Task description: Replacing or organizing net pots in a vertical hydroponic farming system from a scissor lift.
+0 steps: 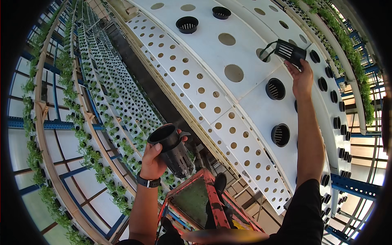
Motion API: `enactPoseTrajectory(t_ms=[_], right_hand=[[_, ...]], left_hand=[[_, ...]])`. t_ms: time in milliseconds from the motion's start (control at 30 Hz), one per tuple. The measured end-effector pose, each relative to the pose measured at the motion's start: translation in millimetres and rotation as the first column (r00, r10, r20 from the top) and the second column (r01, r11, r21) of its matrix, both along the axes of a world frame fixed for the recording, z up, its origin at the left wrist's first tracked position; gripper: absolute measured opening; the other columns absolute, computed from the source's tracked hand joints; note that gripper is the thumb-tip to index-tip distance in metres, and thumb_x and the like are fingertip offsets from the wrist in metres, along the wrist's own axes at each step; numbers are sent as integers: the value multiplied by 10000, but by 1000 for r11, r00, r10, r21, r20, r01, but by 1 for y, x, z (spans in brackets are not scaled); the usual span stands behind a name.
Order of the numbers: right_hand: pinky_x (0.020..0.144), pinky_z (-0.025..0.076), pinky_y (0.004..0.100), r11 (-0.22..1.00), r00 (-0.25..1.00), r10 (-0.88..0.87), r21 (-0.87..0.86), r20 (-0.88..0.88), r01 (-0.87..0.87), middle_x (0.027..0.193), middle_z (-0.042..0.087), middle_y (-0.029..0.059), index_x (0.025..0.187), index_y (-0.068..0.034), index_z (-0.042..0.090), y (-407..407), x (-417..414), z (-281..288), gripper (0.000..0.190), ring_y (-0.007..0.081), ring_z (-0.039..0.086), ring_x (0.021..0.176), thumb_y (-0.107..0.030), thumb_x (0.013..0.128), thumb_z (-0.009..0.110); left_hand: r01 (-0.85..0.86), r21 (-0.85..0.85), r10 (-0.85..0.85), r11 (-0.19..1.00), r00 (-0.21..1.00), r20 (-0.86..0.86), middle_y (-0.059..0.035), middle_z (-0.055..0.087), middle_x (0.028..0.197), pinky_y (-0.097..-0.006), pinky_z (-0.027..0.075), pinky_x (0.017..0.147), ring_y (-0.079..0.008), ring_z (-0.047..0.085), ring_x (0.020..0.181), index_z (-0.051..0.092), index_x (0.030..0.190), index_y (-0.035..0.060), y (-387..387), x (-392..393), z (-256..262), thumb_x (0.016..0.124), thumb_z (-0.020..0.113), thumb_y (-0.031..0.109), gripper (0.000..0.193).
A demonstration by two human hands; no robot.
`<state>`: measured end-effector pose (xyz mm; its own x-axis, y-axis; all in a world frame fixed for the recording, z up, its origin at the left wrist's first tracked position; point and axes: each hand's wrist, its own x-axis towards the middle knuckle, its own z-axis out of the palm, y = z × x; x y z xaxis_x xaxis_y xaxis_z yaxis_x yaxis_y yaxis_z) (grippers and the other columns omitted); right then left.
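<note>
My left hand [156, 156] grips a stack of black plastic net pots [176, 153] by the rim, its mouth facing up, over the red metal frame. In my right hand [301, 76] is a single black slotted net pot [289, 52], tilted on its side above a white perforated panel [251, 67]. A dark strap or strip hangs from that pot over a round hole [264, 55]. Other black net pots sit in holes of the panel, one [275, 88] just below my right hand and another [187, 25] farther up.
A red metal platform frame [211, 199] surrounds my feet. Beside the large panel runs a narrower white panel with small holes [202, 90]. Rows of leafy green plants [88, 153] in white channels fill the left side. A blue perforated beam [352, 185] crosses at the lower right.
</note>
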<state>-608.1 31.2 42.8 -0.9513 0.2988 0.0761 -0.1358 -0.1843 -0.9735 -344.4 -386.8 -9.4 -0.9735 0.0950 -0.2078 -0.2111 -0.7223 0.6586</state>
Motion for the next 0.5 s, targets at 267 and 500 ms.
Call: enactPoseTrajectory(t_ms=[267, 500], right_hand=[[786, 537, 339, 548, 994, -104, 836, 44, 20, 1073, 692, 165, 1165, -10, 627, -26, -21, -9, 337, 199, 725, 875, -242, 921, 632], [553, 486, 238, 466, 815, 528, 720, 240, -514, 1000, 693, 68, 1252, -61, 604, -116, 56, 57, 384, 57, 625, 624, -83, 875, 675]], left_hand=[[4, 139, -14, 990, 998, 69, -226, 589, 1289, -467, 525, 947, -353, 619, 1143, 430, 1413, 4, 12, -2, 5, 902, 658, 439, 709], [116, -358, -147, 927, 987, -62, -145, 624, 1191, -378, 541, 909, -242, 667, 1035, 393, 1356, 24, 37, -47, 25, 826, 803, 181, 688]])
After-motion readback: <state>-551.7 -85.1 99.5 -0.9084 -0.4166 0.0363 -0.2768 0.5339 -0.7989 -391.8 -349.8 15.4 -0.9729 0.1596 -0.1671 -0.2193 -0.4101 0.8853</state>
